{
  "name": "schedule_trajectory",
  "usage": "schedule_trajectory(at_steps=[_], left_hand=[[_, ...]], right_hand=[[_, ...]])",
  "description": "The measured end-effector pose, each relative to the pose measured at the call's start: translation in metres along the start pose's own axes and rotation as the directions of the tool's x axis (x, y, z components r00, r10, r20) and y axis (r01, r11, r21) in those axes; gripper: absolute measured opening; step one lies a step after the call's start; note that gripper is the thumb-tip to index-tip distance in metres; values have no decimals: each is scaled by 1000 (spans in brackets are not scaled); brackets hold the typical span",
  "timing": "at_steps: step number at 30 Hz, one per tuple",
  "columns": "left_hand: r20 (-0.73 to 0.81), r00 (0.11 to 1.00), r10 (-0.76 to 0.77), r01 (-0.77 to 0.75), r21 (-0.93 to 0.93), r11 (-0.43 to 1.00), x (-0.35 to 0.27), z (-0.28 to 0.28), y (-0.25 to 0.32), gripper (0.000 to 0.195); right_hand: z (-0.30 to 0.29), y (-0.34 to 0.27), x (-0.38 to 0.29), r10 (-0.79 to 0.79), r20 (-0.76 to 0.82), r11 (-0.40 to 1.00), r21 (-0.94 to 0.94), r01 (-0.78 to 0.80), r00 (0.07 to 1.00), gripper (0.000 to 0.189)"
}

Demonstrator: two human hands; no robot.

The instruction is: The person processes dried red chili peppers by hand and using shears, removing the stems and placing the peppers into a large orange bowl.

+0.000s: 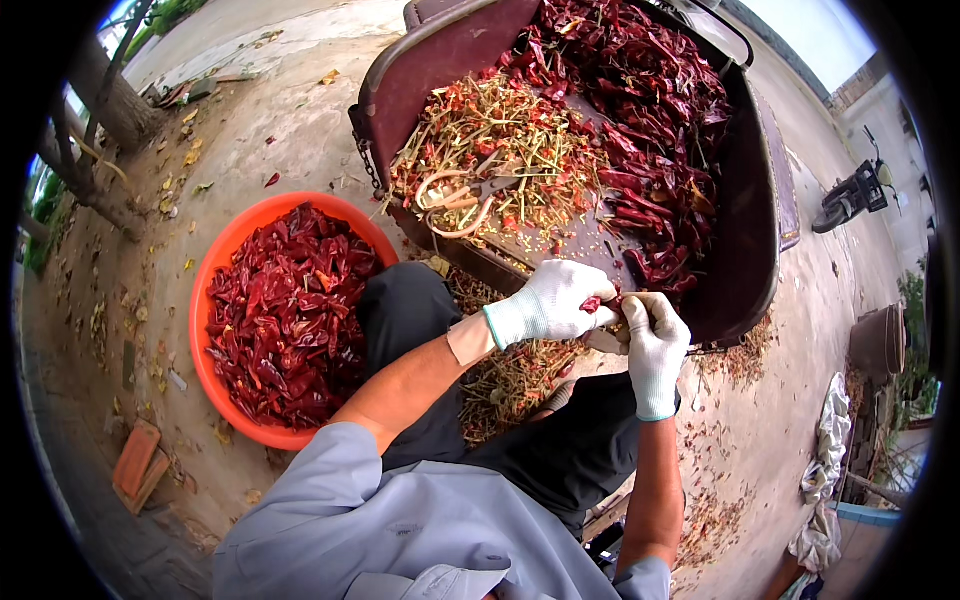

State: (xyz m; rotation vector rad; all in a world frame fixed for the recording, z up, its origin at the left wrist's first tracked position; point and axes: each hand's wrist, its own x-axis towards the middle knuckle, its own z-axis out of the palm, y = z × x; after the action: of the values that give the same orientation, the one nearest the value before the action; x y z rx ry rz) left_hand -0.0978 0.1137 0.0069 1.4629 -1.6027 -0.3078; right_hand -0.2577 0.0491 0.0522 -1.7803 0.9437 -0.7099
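My left hand (564,301), in a white knit glove, holds a dried red chili pepper (592,304) just over the near edge of a maroon cargo bed (448,46). Close against it, my right hand (657,343), gloved too, pinches at the pepper's other end; the fingers partly hide it. Beyond both hands, the bed carries a heap of whole dried chilies (660,112) on the right. Cut stems and seeds (480,124) are piled on its left, with scissors (487,187) with pale loop handles lying on them. An orange plastic basin (201,319) full of dried red chilies (289,315) stands left of my knee.
Stems and scraps (499,386) cover the ground between my legs. A chain (367,161) hangs at the bed's left corner. Tree trunks (120,97) and brick pieces (139,461) are at left. A parked two-wheeler (855,193), a bucket (877,341) and white sheeting (829,442) are at right.
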Motion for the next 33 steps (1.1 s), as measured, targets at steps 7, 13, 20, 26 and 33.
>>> schedule_trajectory(at_steps=[7, 13, 20, 26, 33], left_hand=[[72, 969, -235, 205, -765, 610, 2, -10, 17, 17], [85, 937, -340, 259, -822, 507, 10, -24, 8, 19], [90, 932, -350, 281, -790, 545, 14, -13, 6, 27], [29, 908, -419, 324, -683, 654, 15, -14, 2, 22], [-284, 951, -119, 101, -77, 992, 11, -3, 4, 34]], right_hand=[[-7, 31, 24, 238, 123, 296, 936, -193, 964, 20], [-9, 53, 40, -228, -143, 876, -462, 138, 963, 22], [1, 70, 82, -250, 44, 332, -935, 129, 967, 21], [-10, 65, 88, -315, -143, 605, -792, 82, 938, 15], [-21, 8, 62, 372, 109, 814, 438, -381, 922, 18]])
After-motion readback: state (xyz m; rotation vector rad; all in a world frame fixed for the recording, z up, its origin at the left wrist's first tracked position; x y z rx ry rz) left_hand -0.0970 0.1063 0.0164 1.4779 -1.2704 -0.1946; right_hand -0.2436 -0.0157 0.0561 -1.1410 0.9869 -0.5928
